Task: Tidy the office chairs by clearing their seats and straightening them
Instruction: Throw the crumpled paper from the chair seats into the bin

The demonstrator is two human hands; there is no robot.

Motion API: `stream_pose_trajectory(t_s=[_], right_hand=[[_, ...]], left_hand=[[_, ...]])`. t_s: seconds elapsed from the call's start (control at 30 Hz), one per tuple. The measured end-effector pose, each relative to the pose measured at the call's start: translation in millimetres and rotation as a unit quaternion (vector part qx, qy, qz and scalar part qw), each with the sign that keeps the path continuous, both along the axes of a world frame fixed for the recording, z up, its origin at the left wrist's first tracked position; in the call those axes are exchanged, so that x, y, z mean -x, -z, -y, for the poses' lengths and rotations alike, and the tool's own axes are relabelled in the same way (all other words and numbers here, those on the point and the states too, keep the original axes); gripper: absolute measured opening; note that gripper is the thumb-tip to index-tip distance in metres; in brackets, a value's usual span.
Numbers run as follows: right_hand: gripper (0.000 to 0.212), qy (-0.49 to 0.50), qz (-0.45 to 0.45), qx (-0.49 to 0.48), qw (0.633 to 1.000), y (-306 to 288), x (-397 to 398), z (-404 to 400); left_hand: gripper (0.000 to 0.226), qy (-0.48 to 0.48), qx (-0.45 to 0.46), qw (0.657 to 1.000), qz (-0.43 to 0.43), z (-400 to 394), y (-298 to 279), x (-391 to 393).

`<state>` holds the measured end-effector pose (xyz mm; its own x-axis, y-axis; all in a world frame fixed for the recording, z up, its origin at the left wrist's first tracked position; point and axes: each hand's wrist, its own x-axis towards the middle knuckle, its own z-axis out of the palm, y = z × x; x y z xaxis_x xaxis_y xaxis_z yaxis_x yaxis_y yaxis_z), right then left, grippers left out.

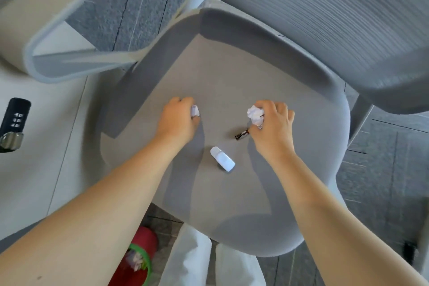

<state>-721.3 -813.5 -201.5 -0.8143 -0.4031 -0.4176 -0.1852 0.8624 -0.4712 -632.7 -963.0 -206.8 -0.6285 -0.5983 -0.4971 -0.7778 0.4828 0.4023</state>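
Both bare hands are reaching down onto the grey seat (232,81) of an office chair, whose mesh back (325,18) is rising at the upper right. The left hand (180,118) is curling shut around a small paper ball (195,111) near the middle of the seat, with only a bit of white showing past the fingers. The right hand (271,127) is closing its fingers over a bigger wad (255,115), which is pressing against the seat toward the right edge. A dark battery (242,134) is lying on the seat just beside the right thumb, apart from both balls. A white capsule-shaped object (222,158) is resting between the two forearms, nearer the front edge. Below the front edge a red bin (144,239) with a green rim is standing on the floor, holding crumpled paper. An armrest (69,60) is jutting over the seat's left edge.
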Motion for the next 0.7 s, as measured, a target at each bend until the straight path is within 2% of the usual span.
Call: stream_pose_trajectory(t_s=[0.17,0.37,0.47,0.6,0.67,0.7], right_hand=[[0.044,-0.062,0.020,0.041,0.997,-27.6,-8.8,18.5],[0.037,-0.228,0.033,0.100,0.968,-66.0,-27.6,36.4],[0.037,-0.323,0.031,0.105,0.940,-79.5,-48.1,34.4],[0.036,-0.408,0.041,0.124,0.904,-82.8,-87.7,26.7],[0.036,-0.440,0.050,0.112,0.889,-81.7,-114.0,20.6],[0.037,-0.459,0.055,0.102,0.881,-80.8,-128.6,16.9]], left_hand=[[0.017,-0.077,-0.010,0.995,-0.057,-0.6,-32.4,-23.7],[0.009,-0.221,-0.016,0.970,-0.096,-23.7,-70.5,-78.2],[0.027,-0.302,-0.010,0.947,-0.107,-52.5,-79.4,-111.9],[0.011,-0.394,0.024,0.914,-0.097,-93.4,-86.7,-154.3],[0.028,-0.442,0.022,0.894,-0.065,-113.5,-88.2,-179.5],[0.030,-0.465,0.019,0.884,-0.055,-123.9,-88.7,-194.1]])
